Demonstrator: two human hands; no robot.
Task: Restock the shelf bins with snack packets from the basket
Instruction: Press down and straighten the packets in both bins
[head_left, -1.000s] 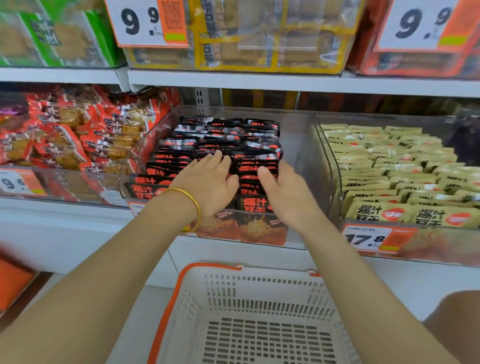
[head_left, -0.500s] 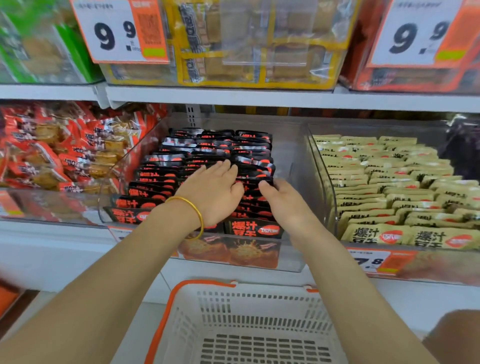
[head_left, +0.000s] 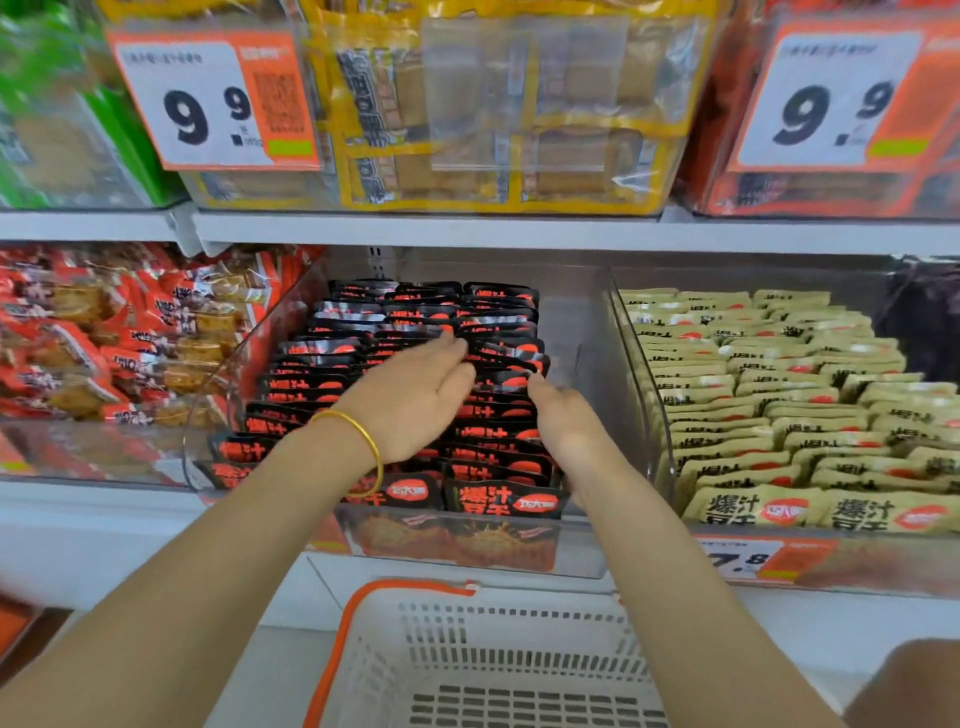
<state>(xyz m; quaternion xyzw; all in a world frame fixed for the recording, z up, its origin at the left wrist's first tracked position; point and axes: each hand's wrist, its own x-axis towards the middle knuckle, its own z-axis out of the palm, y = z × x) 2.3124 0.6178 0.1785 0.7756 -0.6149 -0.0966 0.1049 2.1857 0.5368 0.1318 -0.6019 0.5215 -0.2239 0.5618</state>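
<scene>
Pressing flat on the black-and-red foil snack packets (head_left: 498, 501), left grip (head_left: 410, 410) released, fingers straight and pointing across towards the right grip (head_left: 566, 426), thin gold bangle (head_left: 366, 447) on its wrist. Right grip just beside it, set edge-on against the right-hand column of those packets, forefinger straight and touching them, other fingers hidden behind the hand; clenched or released not possible to tell.

Packets standing in three tight columns, front to back, inside the clear plastic shelf bin (head_left: 592, 322) under both grips.

Left of the left grip, a second clear bin (head_left: 104, 452) holding loosely heaped red packets (head_left: 130, 353). Right of the right grip, a third clear bin (head_left: 636, 358) packed with pale yellow packets (head_left: 779, 395) in neat rows.

Below both wrists, white slotted plastic basket (head_left: 405, 587) with orange rim, only part of its wall and floor in view.

Above the grips, on the upper shelf, yellow-edged clear packs (head_left: 509, 114) between two orange-and-white price tags (head_left: 208, 98) reading 9.9.
</scene>
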